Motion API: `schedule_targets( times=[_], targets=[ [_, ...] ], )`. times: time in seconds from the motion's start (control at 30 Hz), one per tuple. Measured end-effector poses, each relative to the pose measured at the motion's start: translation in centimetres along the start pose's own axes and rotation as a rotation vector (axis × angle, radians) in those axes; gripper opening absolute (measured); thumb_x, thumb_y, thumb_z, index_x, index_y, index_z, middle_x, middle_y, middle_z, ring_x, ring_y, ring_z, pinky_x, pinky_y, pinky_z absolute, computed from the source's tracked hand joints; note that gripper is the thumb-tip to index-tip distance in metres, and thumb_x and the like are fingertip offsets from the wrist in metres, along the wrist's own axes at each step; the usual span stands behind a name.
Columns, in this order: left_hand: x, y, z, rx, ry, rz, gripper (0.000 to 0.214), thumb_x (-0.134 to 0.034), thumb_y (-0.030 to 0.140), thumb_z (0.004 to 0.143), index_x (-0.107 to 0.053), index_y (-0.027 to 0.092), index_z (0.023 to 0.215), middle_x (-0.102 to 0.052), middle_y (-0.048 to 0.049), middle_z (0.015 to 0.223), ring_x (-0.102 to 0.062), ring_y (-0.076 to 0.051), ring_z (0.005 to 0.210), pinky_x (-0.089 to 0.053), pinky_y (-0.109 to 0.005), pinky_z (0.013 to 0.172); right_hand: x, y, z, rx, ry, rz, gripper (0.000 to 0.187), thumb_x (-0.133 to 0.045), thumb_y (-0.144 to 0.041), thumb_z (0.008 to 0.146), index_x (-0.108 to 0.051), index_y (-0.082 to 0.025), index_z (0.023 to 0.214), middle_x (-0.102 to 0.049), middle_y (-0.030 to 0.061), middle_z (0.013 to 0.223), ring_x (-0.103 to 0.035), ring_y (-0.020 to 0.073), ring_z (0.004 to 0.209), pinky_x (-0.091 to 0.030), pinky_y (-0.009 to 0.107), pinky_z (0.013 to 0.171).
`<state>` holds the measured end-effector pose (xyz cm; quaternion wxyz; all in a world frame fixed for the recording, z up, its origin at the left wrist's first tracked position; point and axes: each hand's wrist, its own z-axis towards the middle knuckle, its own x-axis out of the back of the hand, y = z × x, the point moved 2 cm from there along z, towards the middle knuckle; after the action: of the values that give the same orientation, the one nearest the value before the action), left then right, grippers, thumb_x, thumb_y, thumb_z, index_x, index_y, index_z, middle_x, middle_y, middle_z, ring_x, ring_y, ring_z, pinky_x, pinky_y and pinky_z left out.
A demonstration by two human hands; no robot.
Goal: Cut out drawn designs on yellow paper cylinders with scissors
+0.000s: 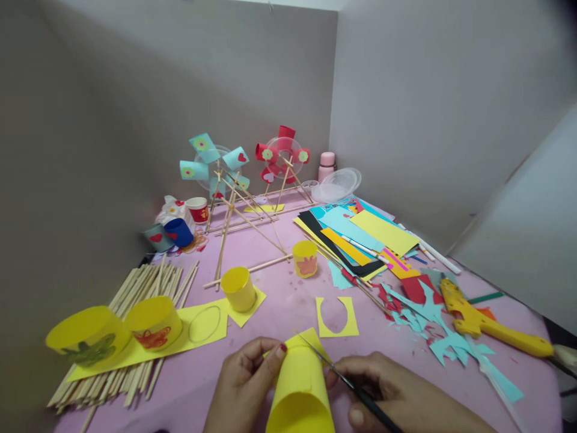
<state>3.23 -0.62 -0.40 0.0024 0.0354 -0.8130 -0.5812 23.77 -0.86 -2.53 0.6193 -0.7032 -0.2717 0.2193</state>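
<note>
At the far left of the pink-covered bench (279,300) lies a bundle of thin wooden sticks (135,288). On top of it rests a long yellow paper sheet (198,328) carrying two wide yellow paper rings, one with a dark green print (88,337) and one with an orange print (155,322). A small plain yellow paper cylinder (238,288) stands upright on the sheet's right end.

Low in the middle, the left hand (246,376) is closed in a grasp on the left side of a large rolled yellow paper tube (300,385), fingertips pressed to its upper edge. The tube lies tilted, its open end facing the camera, between the two hands.

The right hand (387,391) is clenched around a slim dark-handled metal tool (356,391), whose thin tip touches the tube's far edge.

Just beyond the tube lies a yellow paper square with a U-shaped cut-out (337,317). Farther right are a fanned stack of coloured paper sheets (360,237), light blue paper scraps (433,325) and a yellow glue gun (487,322).
</note>
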Motion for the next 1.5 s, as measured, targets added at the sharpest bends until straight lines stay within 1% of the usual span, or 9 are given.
schedule_targets(
  times=[0.13, 0.37, 0.57, 0.67, 0.77, 0.9, 1.0, 1.23, 1.5],
  targets=[
    [0.1, -0.1, 0.1, 0.007, 0.001, -0.023, 0.021, -0.073, 0.038, 0.066, -0.068, 0.018, 0.062, -0.061, 0.0025, 0.05, -0.048, -0.009, 0.047, -0.036, -0.018, 0.044, 0.0, -0.2, 0.1, -0.008, 0.015, -0.061, 0.031, -0.067, -0.042, 0.072, -0.067, -0.016, 0.089, -0.046, -0.0038, 0.07, -0.037, 0.013, 0.063, -0.032, 0.021, 0.056],
    [0.0, 0.0, 0.2, 0.004, -0.006, -0.098, 0.024, -0.076, 0.037, 0.062, -0.067, 0.015, 0.061, -0.063, 0.0017, 0.049, -0.051, -0.009, 0.045, -0.037, -0.017, 0.044, 0.2, -0.4, 0.1, -0.004, 0.039, -0.138, 0.046, -0.066, -0.054, 0.071, -0.068, -0.017, 0.098, -0.05, -0.0021, 0.072, -0.038, 0.0141, 0.064, -0.035, 0.022, 0.06],
    [-0.1, -0.3, 0.3, 0.13, -0.014, -0.279, 0.023, -0.078, 0.035, 0.061, -0.068, 0.019, 0.075, -0.068, 0.0008, 0.053, -0.06, -0.014, 0.049, -0.045, -0.023, 0.049, 0.3, -0.5, 0.1, 0.016, 0.071, -0.036, 0.046, -0.065, -0.055, 0.072, -0.068, -0.016, 0.094, -0.041, -0.0047, 0.064, -0.032, 0.0113, 0.059, -0.026, 0.021, 0.051],
    [-0.2, -0.8, 0.5, 0.137, 0.004, -0.353, 0.022, -0.078, 0.034, 0.061, -0.068, 0.019, 0.072, -0.067, 0.0017, 0.052, -0.06, -0.014, 0.049, -0.044, -0.022, 0.049, 0.4, -0.8, 0.3, 0.037, 0.095, 0.011, 0.047, -0.065, -0.056, 0.071, -0.068, -0.015, 0.093, -0.034, -0.0061, 0.059, -0.028, 0.01, 0.055, -0.021, 0.021, 0.047],
    [-0.2, -0.8, 0.5, 0.129, 0.001, -0.306, 0.022, -0.078, 0.036, 0.061, -0.068, 0.018, 0.068, -0.067, 0.0011, 0.052, -0.056, -0.012, 0.045, -0.04, -0.021, 0.047, 0.3, -0.9, 0.2, 0.04, 0.076, 0.047, 0.047, -0.066, -0.056, 0.071, -0.068, -0.015, 0.093, -0.035, -0.0056, 0.061, -0.028, 0.0101, 0.057, -0.021, 0.021, 0.048],
    [0.2, -0.2, 0.2, 0.042, 0.052, -0.222, 0.022, -0.076, 0.037, 0.062, -0.067, 0.018, 0.066, -0.063, 0.003, 0.052, -0.051, -0.01, 0.047, -0.037, -0.02, 0.047, 0.2, -0.5, -0.1, -0.009, 0.014, 0.096, 0.045, -0.067, -0.053, 0.073, -0.065, -0.018, 0.101, -0.037, -0.0054, 0.066, -0.029, 0.0105, 0.06, -0.022, 0.02, 0.05],
    [0.2, 0.2, 0.0, -0.006, 0.031, -0.136, 0.023, -0.073, 0.038, 0.066, -0.065, 0.017, 0.063, -0.06, 0.0026, 0.053, -0.048, -0.01, 0.048, -0.036, -0.019, 0.047, 0.2, -0.3, -0.2, -0.005, 0.007, 0.084, 0.045, -0.066, -0.051, 0.074, -0.064, -0.018, 0.104, -0.036, -0.0051, 0.067, -0.029, 0.0114, 0.062, -0.023, 0.021, 0.052],
    [-0.2, 0.4, -0.3, 0.056, -0.045, -0.033, 0.027, -0.07, 0.041, 0.068, -0.063, 0.018, 0.058, -0.055, 0.0024, 0.05, -0.041, -0.01, 0.046, -0.032, -0.02, 0.043, 0.3, -0.1, -0.2, 0.03, 0.018, 0.055, 0.049, -0.065, -0.054, 0.074, -0.064, -0.019, 0.108, -0.044, -0.0035, 0.07, -0.033, 0.0129, 0.063, -0.029, 0.021, 0.055],
    [-0.3, 0.3, -0.2, 0.016, -0.095, 0.028, 0.025, -0.067, 0.041, 0.07, -0.069, 0.017, 0.063, -0.062, -0.0001, 0.055, -0.048, -0.012, 0.051, -0.035, -0.019, 0.045, 0.2, -0.6, 0.0, 0.036, 0.019, 0.069, 0.048, -0.065, -0.051, 0.074, -0.065, -0.017, 0.109, -0.056, -0.0001, 0.08, -0.044, 0.0163, 0.07, -0.039, 0.025, 0.066]
  ],
)
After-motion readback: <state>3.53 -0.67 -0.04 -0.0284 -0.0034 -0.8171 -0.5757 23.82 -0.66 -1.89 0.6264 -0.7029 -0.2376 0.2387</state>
